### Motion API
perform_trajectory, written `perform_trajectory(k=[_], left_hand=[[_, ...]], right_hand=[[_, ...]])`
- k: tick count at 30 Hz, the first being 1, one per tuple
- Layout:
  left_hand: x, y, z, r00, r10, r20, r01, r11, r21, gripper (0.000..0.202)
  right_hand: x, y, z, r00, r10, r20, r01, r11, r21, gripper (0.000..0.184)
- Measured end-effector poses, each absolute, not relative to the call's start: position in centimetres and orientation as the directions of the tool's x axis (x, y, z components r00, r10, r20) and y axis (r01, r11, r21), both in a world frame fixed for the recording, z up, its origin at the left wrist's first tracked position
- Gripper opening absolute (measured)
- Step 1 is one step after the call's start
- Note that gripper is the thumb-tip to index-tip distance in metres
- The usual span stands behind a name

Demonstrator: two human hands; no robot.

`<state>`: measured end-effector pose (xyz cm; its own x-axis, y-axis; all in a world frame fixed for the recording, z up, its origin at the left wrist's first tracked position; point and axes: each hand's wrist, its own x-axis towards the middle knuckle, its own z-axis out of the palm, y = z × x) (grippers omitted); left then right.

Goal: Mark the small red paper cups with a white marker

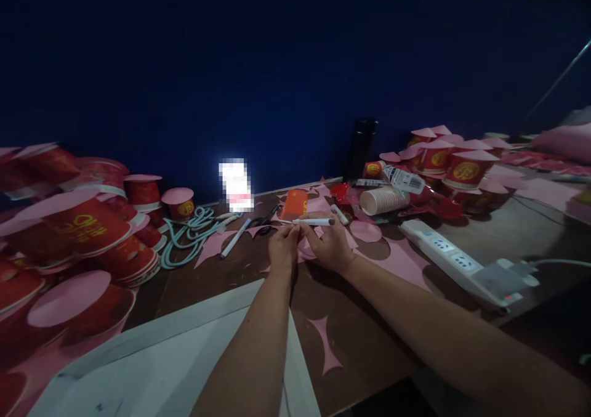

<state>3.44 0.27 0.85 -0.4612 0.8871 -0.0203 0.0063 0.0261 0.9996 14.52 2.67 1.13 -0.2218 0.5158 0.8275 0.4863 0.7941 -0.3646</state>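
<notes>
A white marker pen [315,222] with a dark end lies level across my right hand [333,243], its fingers closed round it. My left hand [282,249] is pinched shut at the pen's left end, close against the right fingertips; the exact grip there is partly hidden. Just beyond the hands lies an orange-red card or packet [294,204] on pink paper scraps. Left of the hands are dark-handled scissors [265,225] and another white pen [236,238]. A pink paper disc [365,231] lies to the right.
Red paper cups [99,235] with pink discs crowd the left; more cups [468,170] stand at right. A coiled cable [187,238], lit blurred screen [236,185], dark bottle [361,149], cup stack [384,201] and power strip [443,254] surround the hands. A white board [152,358] lies in front.
</notes>
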Motion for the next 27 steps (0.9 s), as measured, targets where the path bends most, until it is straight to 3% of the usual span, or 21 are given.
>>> perform_trajectory(k=[7,9,13,17,27], left_hand=[[3.3,1.1,-0.7,-0.425,0.905,0.013,-0.221,-0.118,0.968,0.019],[3.4,1.0,-0.5,-0.427,0.904,0.004,-0.206,-0.102,0.973,0.017],[3.7,0.5,0.5,-0.421,0.907,-0.01,-0.091,-0.031,0.995,0.013],[3.7,0.1,1.1,-0.391,0.918,0.063,0.169,0.004,0.986,0.016],[3.8,0.0,0.2,-0.301,0.938,0.174,0.612,0.05,0.789,0.025]], right_hand=[[15.1,3.0,0.8,-0.214,0.569,0.794,0.534,0.749,-0.393,0.011],[15.1,3.0,0.9,-0.215,0.568,0.794,0.528,0.752,-0.395,0.011],[14.9,2.9,1.0,-0.209,0.551,0.808,0.509,0.767,-0.391,0.012],[14.7,2.9,1.0,-0.211,0.521,0.827,0.504,0.783,-0.365,0.013],[14.6,2.9,1.0,-0.211,0.54,0.815,0.5,0.776,-0.384,0.012]])
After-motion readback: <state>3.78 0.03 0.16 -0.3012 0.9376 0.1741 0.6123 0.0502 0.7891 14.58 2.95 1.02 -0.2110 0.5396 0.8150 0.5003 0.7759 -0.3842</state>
